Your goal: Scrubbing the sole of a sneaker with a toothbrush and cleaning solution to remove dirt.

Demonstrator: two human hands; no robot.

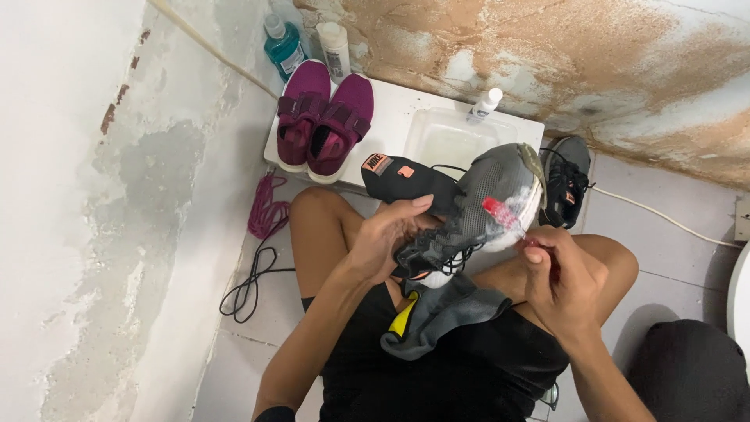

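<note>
- Stained, peeling walls (pixel 117 195) enclose a tiled floor (pixel 687 203); a low white stand with a recessed tray (pixel 461 133) sits at the far side, in front of the seated person's bare knees.
- Left hand (pixel 383 238): fingers closed around the grey shoe (pixel 488 195), gripping it near the collar and holding it raised over the lap, sole side turned to the right. Loose black laces hang from it.
- Right hand (pixel 558 277): clenched around the handle of a red and clear toothbrush (pixel 504 215), whose head rests against the shoe's white sole edge.
- Foam or wet sheen shows where the bristles meet the sole, so scrubbing appears to be under way; how much of the shoe is already clean cannot be told from this view.
- A black insole (pixel 402 180) juts out to the left behind the shoe; whether the left hand also holds it is unclear.
- A grey cloth with a yellow patch (pixel 433 312) lies on the lap, below the shoe.
- The second dark shoe (pixel 566 184) stands on the floor to the far right, apparently not yet taken up.
- A pair of magenta shoes (pixel 324 121) rests on the left of the stand, laces removed: a magenta cord (pixel 266 207) lies on the floor beside a black lace (pixel 250 285).
- Bottles stand far behind: a teal one (pixel 283 47), a white one (pixel 336 48), and a small white one (pixel 484 104) by the tray.
</note>
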